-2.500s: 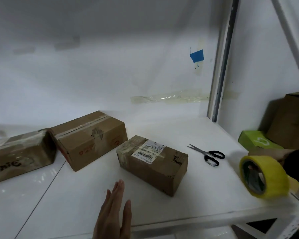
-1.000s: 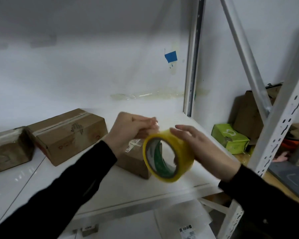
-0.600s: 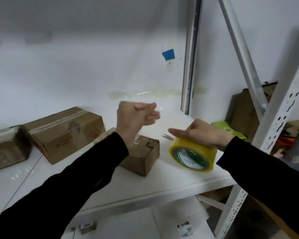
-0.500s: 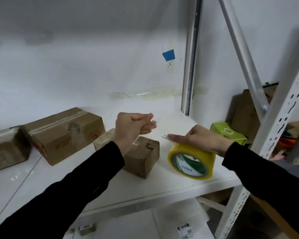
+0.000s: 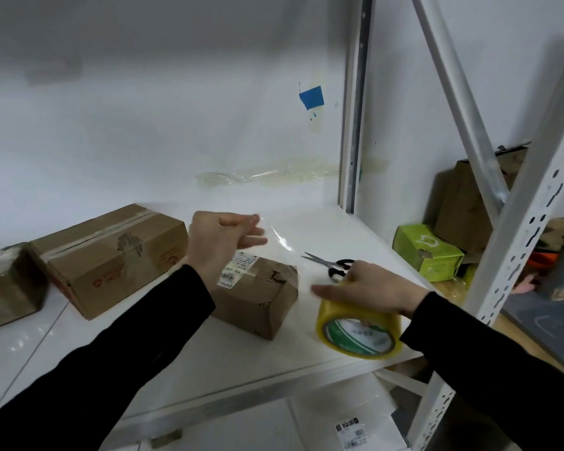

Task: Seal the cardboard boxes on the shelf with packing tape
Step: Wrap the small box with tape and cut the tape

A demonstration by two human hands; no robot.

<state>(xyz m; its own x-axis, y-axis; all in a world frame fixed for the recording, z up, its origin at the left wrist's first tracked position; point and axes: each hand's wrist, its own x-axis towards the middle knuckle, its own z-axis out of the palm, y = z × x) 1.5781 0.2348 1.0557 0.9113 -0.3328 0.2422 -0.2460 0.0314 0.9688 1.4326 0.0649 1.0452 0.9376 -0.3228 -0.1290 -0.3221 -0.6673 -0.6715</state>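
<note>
Hands were held over the shelf (image 5: pixel 241 359), where the small box (image 5: pixel 267 304) was partly covered by the left wrist. The tape roll (image 5: pixel 355 333) was gripped from above by the right hand (image 5: pixel 375 289), its faint clear strip (image 5: pixel 284 245) pinched by the left hand (image 5: pixel 222 242); the scissors (image 5: pixel 326 262) were half hidden.

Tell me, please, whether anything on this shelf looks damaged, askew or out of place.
Yes. A crumpled strip of clear tape is stuck to the back wall above the shelf, sealing nothing. The small box nearest the tape roll sits at an angle, and its end flap looks creased and dented.
</note>
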